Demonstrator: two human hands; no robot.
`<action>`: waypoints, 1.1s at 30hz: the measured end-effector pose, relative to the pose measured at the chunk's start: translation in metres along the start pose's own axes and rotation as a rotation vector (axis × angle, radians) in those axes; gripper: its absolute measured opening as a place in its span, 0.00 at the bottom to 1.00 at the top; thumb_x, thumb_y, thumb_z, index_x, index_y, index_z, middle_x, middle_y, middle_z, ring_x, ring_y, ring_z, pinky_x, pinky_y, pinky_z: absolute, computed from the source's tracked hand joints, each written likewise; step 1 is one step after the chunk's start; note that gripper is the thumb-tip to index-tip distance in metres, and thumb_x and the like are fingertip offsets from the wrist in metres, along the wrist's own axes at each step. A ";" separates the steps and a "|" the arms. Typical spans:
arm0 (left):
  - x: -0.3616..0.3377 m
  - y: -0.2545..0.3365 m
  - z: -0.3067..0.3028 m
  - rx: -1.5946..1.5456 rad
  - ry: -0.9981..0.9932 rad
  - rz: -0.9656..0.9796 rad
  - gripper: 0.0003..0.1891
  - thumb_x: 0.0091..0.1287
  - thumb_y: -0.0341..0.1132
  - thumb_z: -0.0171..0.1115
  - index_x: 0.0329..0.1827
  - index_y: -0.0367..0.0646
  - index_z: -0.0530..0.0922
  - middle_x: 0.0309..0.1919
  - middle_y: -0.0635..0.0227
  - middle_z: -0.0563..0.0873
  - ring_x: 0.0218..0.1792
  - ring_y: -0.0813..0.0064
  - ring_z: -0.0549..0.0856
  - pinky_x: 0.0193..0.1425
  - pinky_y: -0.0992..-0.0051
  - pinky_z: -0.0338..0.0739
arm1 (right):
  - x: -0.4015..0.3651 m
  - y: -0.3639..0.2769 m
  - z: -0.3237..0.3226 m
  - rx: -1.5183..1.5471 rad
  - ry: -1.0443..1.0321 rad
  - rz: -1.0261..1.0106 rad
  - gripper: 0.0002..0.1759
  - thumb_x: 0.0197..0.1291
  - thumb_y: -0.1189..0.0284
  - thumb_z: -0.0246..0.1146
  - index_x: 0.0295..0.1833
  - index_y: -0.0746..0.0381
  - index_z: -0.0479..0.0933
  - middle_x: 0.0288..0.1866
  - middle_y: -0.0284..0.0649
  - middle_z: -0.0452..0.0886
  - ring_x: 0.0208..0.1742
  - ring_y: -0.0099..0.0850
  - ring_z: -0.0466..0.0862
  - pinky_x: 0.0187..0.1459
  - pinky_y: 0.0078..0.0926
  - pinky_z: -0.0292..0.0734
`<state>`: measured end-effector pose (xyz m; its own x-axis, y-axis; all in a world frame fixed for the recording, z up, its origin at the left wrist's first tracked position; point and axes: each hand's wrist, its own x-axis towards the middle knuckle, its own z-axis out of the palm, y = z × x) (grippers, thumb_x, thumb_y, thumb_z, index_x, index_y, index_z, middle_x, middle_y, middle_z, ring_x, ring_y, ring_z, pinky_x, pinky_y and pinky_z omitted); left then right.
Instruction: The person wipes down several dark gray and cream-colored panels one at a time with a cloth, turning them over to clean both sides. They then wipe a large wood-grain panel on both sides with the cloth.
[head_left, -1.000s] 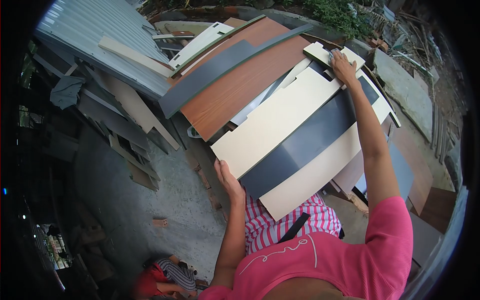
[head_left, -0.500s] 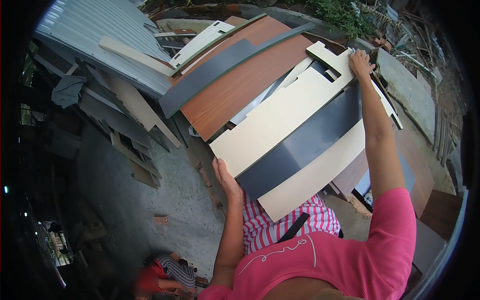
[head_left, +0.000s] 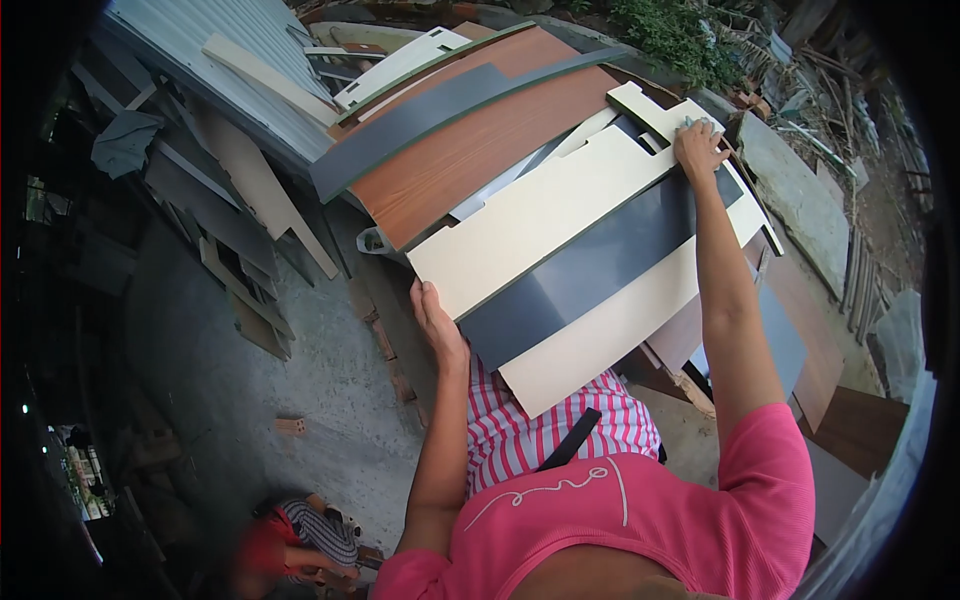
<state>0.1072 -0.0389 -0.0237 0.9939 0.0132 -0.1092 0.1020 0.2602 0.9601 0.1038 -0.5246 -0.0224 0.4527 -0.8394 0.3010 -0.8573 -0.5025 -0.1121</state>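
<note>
A long cream board [head_left: 540,222] with notched edges lies tilted across the pile in front of me. My left hand [head_left: 440,330] is closed on its near left end, with the fingertips along the edge. At the far right end of the board, my right hand [head_left: 700,152] presses down with curled fingers. Something small and pale shows between those fingers, too small to name. Beneath the right forearm runs a dark grey glossy board [head_left: 580,285]. A second cream board [head_left: 600,330] lies nearest my striped trousers.
Beyond lie a reddish-brown wood-grain panel [head_left: 460,165] and a curved dark strip [head_left: 420,135]. Corrugated metal [head_left: 230,60] stands at the back left, with more panels [head_left: 240,180] leaning below it. Another person [head_left: 310,545] is low on the left. A brick [head_left: 290,426] lies on the concrete floor.
My right hand has slid a little inward and toward me over the board's far end. My left hand stays at the near left end. The whole view has shifted slightly.
</note>
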 end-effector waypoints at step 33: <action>0.004 -0.001 0.002 0.034 0.004 0.033 0.22 0.73 0.42 0.44 0.61 0.33 0.67 0.52 0.61 0.76 0.53 0.71 0.74 0.59 0.73 0.66 | -0.150 -0.069 -0.041 0.294 -0.050 -0.229 0.25 0.65 0.61 0.44 0.67 0.53 0.66 0.73 0.38 0.60 0.74 0.46 0.54 0.65 0.68 0.47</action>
<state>0.1108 -0.0409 -0.0248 0.9966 0.0247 -0.0784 0.0708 0.2269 0.9713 0.0854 -0.3558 -0.0210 0.6417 -0.7040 0.3042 -0.6291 -0.7101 -0.3162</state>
